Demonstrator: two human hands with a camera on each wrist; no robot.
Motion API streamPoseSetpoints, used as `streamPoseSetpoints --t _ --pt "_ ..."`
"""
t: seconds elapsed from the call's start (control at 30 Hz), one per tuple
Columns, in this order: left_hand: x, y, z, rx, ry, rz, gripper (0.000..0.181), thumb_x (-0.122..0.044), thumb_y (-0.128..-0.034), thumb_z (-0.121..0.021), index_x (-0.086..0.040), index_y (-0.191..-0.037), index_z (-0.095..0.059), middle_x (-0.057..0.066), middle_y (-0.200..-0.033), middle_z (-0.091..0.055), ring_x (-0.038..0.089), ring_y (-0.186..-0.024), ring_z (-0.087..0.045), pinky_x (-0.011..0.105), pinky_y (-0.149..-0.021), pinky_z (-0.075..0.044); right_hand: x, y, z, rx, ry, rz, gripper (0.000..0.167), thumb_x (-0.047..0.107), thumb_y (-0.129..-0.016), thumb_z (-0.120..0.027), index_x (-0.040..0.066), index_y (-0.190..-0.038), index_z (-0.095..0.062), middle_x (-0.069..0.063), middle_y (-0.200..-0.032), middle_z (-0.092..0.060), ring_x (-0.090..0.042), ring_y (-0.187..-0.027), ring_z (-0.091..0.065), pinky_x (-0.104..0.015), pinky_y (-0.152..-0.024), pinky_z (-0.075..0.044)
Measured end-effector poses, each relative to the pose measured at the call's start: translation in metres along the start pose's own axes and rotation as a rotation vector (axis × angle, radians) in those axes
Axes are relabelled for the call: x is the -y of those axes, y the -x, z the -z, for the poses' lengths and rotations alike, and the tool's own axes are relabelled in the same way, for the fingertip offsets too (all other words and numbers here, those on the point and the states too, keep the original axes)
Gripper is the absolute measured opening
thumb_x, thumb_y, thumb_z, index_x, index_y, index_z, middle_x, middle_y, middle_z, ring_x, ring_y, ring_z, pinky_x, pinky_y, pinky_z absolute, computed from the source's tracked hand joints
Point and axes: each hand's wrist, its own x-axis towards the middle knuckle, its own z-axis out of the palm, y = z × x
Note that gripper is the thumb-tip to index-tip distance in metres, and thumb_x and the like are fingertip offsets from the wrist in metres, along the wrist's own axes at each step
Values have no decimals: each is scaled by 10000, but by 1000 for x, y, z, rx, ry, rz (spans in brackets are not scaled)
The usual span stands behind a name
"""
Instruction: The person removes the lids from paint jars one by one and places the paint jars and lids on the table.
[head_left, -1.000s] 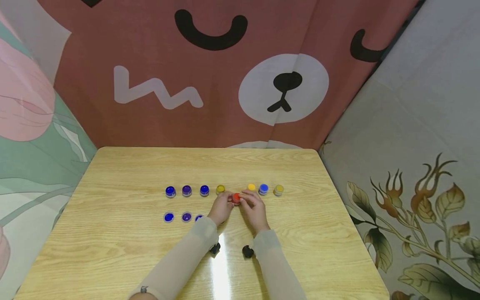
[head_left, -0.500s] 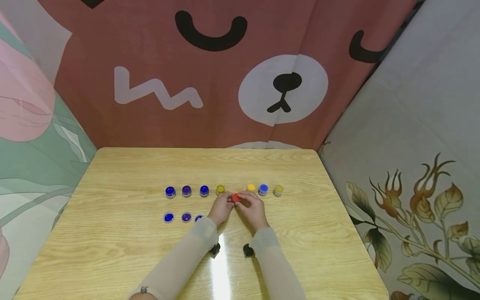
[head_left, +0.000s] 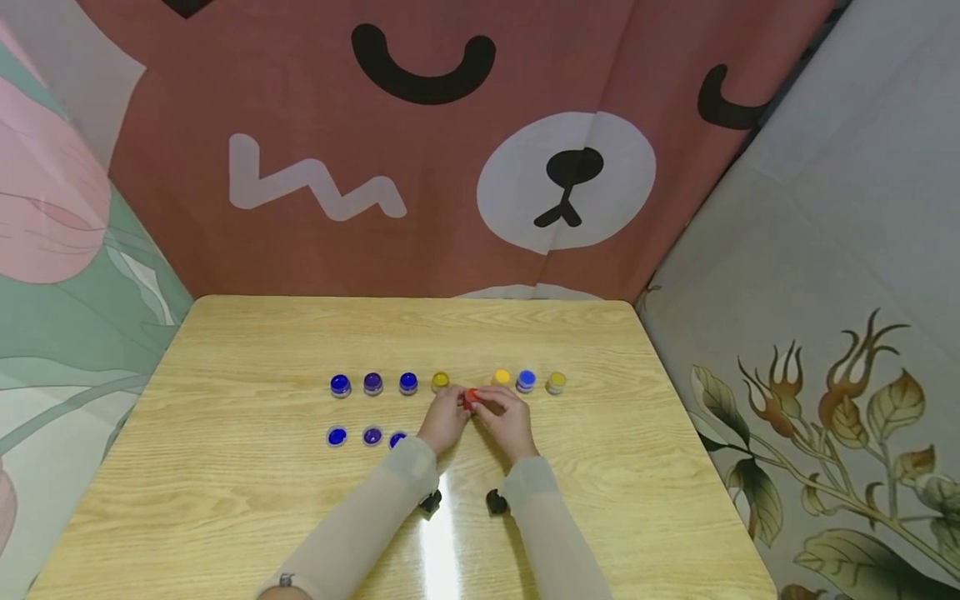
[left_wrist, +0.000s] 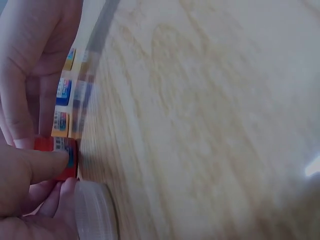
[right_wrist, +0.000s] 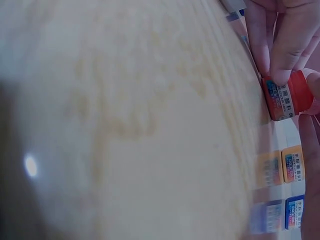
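Observation:
A small red paint jar [head_left: 471,396] is between both hands near the middle of the table. My left hand [head_left: 444,419] grips its labelled body [right_wrist: 282,102], the thumb across the label in the left wrist view. My right hand [head_left: 510,422] pinches the red lid at the top, fingers partly hiding it. The jar's base is at the tabletop. A translucent round lid [left_wrist: 95,210] lies beside my left hand. Just behind that hand stands a yellow jar [head_left: 440,381]. Past my right fingers is an orange-yellow jar [head_left: 502,377].
Left in the back row stand two blue jars [head_left: 341,385] and a purple jar [head_left: 372,383]. In front lie blue lids [head_left: 337,437] and a purple lid [head_left: 372,436]. To the right are a blue-lidded jar [head_left: 526,381] and a dull yellow jar [head_left: 555,382].
My right fingers have closed further over the red lid and turned slightly, covering more of it. My left hand has stayed in nearly the same place. The other jars have not moved.

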Motion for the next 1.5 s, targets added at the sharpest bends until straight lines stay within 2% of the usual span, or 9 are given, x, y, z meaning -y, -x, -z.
streamPoseSetpoints --t 0.2,0.4,0.53,0.7,0.83,0.93,1.13,1.27,1.5 --pt "-4 1 -4 -36 -87 -6 336 15 -916 -699 84 -1230 -603 234 -1213 -606 392 -1158 -600 480 -1032 -499 -1 1 1 -19 -94 -100 207 -61 -884 -733 -80 -1090 -738 -235 -1123 -705 -399 -1095 -651 -267 -946 -555" --pt "-12 3 -8 -75 -116 -11 309 28 -883 -727 86 -1166 -619 251 -1138 -609 422 -1097 -598 517 -1001 -501 2 2 7 -114 -144 -237 180 75 -911 -755 5 -1077 -766 -144 -1092 -743 -202 -1028 -695 -207 -868 -570" --pt "-16 3 -10 -72 -155 17 320 -1 -903 -716 67 -1195 -604 250 -1156 -594 421 -1102 -582 524 -1006 -499 3 4 12 -135 -149 -263 168 84 -918 -751 2 -1065 -761 -149 -1070 -750 -151 -942 -692 -191 -815 -564" --pt "-22 1 -10 -55 -206 65 341 -56 -950 -688 63 -1247 -571 255 -1192 -585 423 -1128 -571 511 -1015 -496 6 6 21 -108 -170 -363 178 100 -938 -731 -7 -1080 -746 -135 -1082 -739 -115 -891 -659 -181 -776 -551" --pt "-27 -1 -7 -55 -248 81 330 -65 -964 -670 65 -1247 -560 256 -1150 -585 425 -1104 -581 500 -995 -509 8 6 30 -30 -275 -469 213 47 -951 -700 -93 -1112 -700 -143 -1018 -725 -113 -830 -670 -221 -745 -594" --pt "-23 -3 -10 -75 -295 52 302 -73 -977 -650 66 -1226 -550 245 -1090 -591 410 -1048 -604 475 -943 -542 9 7 35 40 -307 -515 209 3 -952 -680 -128 -1115 -683 -152 -973 -726 -136 -776 -686 -278 -722 -620" --pt "-24 -7 -11 -121 -375 12 200 -39 -968 -636 70 -1106 -540 239 -952 -591 406 -885 -632 471 -797 -591 13 7 35 196 -128 -473 136 -13 -945 -676 -89 -1043 -731 -168 -977 -741 -146 -785 -691 -281 -688 -619" --pt "-30 -11 -8 -73 -444 51 216 -21 -993 -584 93 -1172 -538 245 -960 -612 391 -868 -651 458 -790 -599 17 7 34 294 -28 -430 117 -6 -947 -671 -64 -1014 -747 -159 -962 -747 -179 -779 -707 -288 -683 -618" --pt "-33 -15 -5 -61 -510 56 240 36 -979 -546 123 -1203 -542 239 -953 -636 359 -831 -687 429 -746 -616 18 10 26 401 74 -345 106 26 -958 -671 -31 -980 -756 -99 -896 -742 -129 -732 -677 -273 -654 -604"
